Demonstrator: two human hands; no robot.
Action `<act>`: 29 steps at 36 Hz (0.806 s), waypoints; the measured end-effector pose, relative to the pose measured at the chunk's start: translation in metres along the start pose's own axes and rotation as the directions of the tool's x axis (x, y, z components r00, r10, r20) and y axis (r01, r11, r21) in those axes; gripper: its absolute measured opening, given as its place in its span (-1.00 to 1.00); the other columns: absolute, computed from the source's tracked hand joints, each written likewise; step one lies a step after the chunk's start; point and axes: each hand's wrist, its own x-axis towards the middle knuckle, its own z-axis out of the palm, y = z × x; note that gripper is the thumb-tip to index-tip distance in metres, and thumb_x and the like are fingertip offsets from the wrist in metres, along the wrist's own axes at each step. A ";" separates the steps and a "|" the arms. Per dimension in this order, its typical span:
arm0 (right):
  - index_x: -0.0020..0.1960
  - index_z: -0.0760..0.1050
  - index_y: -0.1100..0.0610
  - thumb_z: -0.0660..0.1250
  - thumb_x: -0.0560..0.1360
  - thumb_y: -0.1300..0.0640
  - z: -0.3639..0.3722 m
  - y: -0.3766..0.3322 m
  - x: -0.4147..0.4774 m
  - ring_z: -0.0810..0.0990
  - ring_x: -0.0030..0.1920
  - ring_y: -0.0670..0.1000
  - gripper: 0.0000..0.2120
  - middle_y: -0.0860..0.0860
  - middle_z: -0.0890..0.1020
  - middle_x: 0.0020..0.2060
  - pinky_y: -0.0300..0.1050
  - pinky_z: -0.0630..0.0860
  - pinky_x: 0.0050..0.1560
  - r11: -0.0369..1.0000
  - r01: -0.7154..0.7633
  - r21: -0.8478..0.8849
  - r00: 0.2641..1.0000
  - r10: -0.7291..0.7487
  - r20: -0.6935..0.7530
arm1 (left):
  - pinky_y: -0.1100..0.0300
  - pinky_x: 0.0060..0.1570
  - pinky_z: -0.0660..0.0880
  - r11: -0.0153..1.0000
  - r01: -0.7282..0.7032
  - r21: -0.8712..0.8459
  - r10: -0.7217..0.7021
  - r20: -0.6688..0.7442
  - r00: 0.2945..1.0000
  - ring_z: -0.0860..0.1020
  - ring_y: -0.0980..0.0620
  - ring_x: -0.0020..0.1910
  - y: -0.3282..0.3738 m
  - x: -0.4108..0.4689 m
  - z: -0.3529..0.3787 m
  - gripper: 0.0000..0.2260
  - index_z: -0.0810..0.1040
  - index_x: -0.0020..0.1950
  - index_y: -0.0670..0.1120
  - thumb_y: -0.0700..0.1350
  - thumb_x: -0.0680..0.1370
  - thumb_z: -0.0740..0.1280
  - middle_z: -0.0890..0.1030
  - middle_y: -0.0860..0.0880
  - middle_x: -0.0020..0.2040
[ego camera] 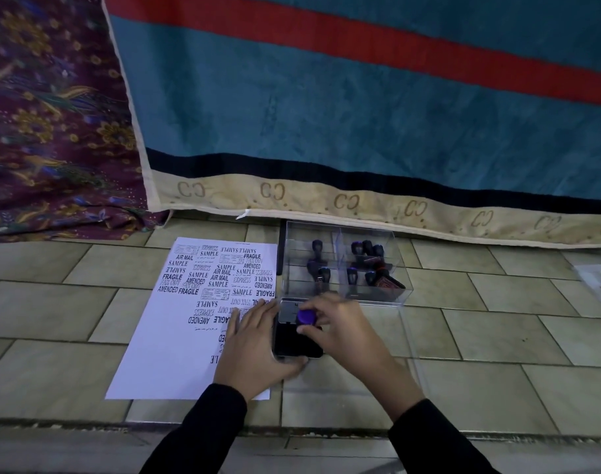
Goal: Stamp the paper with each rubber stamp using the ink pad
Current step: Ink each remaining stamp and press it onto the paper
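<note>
A white paper (162, 354) lies on the tiled floor, its upper half covered with black stamped words. To its right sits the black ink pad (294, 345), its lid open. My right hand (340, 331) grips a rubber stamp by its purple knob (305, 316) and holds it down on the pad. My left hand (254, 347) lies flat with straight fingers on the paper's right edge, its thumb against the pad's front left corner. Behind the pad a clear plastic box (377, 295) holds several more dark-handled stamps (360, 265).
A teal mattress with a red stripe (360, 97) stands along the back, right behind the box. A purple patterned cloth (52, 114) fills the back left. A clear plastic lid (408, 336) lies under my right hand. A plastic bag (600, 285) shows at the right edge.
</note>
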 end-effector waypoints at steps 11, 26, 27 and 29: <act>-0.04 0.58 0.21 0.48 0.34 0.23 0.010 -0.008 0.001 0.57 -0.11 0.07 -0.79 0.10 0.59 -0.09 -0.09 0.52 -0.05 0.995 0.011 -0.095 1.000 -0.011 0.001 | 0.02 0.49 -0.12 1.000 0.009 0.018 -0.009 0.003 1.000 0.17 0.13 0.49 -0.001 0.000 0.004 -0.13 0.29 0.45 -0.01 0.38 0.24 0.30 0.34 0.10 0.45; -0.08 0.56 0.22 0.47 0.35 0.23 0.009 -0.015 0.005 0.52 -0.13 0.04 -0.83 0.10 0.59 -0.09 -0.07 0.50 -0.07 0.990 -0.054 -0.130 0.998 0.055 0.005 | 0.02 0.50 -0.13 0.999 0.038 -0.038 -0.036 0.046 0.998 0.15 0.16 0.49 -0.001 0.000 -0.002 -0.06 0.24 0.47 0.04 0.47 0.20 0.30 0.30 0.13 0.46; -0.07 0.56 0.22 0.47 0.35 0.24 0.010 -0.014 0.002 0.54 -0.10 0.05 -0.82 0.10 0.60 -0.08 -0.08 0.50 -0.06 0.991 -0.046 -0.122 0.999 0.046 0.004 | 0.02 0.50 -0.14 0.997 0.045 -0.066 -0.041 0.068 0.997 0.15 0.16 0.49 0.000 0.000 -0.004 -0.04 0.23 0.47 0.05 0.49 0.17 0.29 0.30 0.14 0.45; -0.01 0.58 0.21 0.47 0.35 0.24 0.011 -0.011 -0.003 0.57 -0.04 0.07 -0.78 0.11 0.61 -0.04 -0.07 0.52 -0.01 0.994 -0.055 -0.093 0.998 0.055 0.000 | 0.05 0.49 -0.18 0.992 0.054 -0.112 -0.042 0.099 0.994 0.14 0.16 0.49 0.002 0.002 -0.010 0.00 0.21 0.46 0.07 0.53 0.12 0.26 0.29 0.17 0.43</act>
